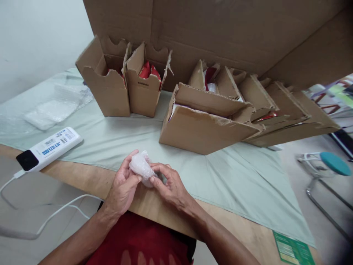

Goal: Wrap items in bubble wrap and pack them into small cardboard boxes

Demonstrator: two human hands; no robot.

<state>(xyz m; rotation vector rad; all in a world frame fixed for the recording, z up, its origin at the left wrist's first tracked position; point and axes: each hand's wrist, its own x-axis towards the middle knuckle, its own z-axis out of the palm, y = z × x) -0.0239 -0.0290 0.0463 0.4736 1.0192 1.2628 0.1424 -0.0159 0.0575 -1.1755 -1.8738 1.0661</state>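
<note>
a plain wall (41, 40), pale and bluish white, fills the upper left. a tall sheet of brown cardboard (206, 36) stands behind the counter (79, 175), and its right side angles forward. the counter is light wood, bare along the near edge; a pale green cloth (129, 136) covers the rest, with soft creases, and hangs at a slant on the right. the floor (19, 224) is pale grey and smooth, with a thin seam at lower left. at right, a stool (335, 163) with a round teal seat and shiny metal legs stands on it. the light is soft, with faint shadows.
</note>
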